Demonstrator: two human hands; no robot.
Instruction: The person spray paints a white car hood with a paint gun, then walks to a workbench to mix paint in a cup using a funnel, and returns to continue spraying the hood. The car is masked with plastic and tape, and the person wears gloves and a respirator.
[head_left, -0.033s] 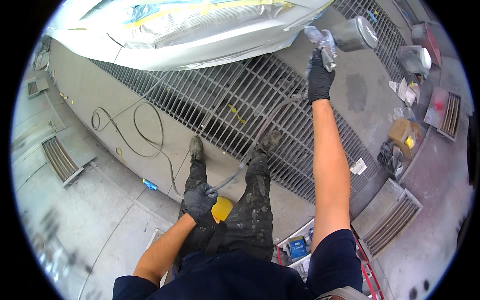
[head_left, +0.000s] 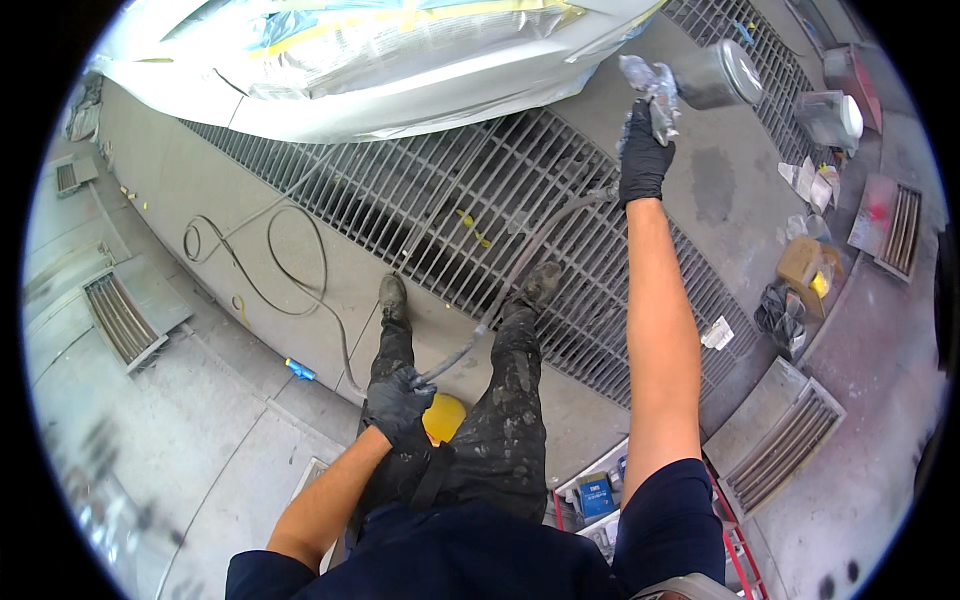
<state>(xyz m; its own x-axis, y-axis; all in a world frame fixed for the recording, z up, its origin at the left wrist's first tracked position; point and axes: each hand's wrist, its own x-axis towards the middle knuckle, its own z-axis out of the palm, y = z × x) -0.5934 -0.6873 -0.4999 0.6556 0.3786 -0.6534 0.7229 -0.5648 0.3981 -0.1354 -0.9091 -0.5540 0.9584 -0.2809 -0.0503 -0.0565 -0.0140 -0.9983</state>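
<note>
My right hand, in a black glove, is stretched out far to the right. It is closed around a spray gun that has a large grey cup with a pale end. The gun's trigger is hidden by the fingers. A grey air hose runs from below that hand down to my left hand. Closed in a dark glove, the left hand grips the hose near my thigh. Beyond both hands stands a white-coated car body part, its opening masked with plastic sheet and tape.
Metal floor grating crosses underfoot. More hose lies looped on the left. A cardboard box, a black bag and a clear container sit at right. Behind my right leg is a cart holding a blue box.
My right hand and the spray gun have shifted slightly right and a little nearer. The left hand stays in place on the hose.
</note>
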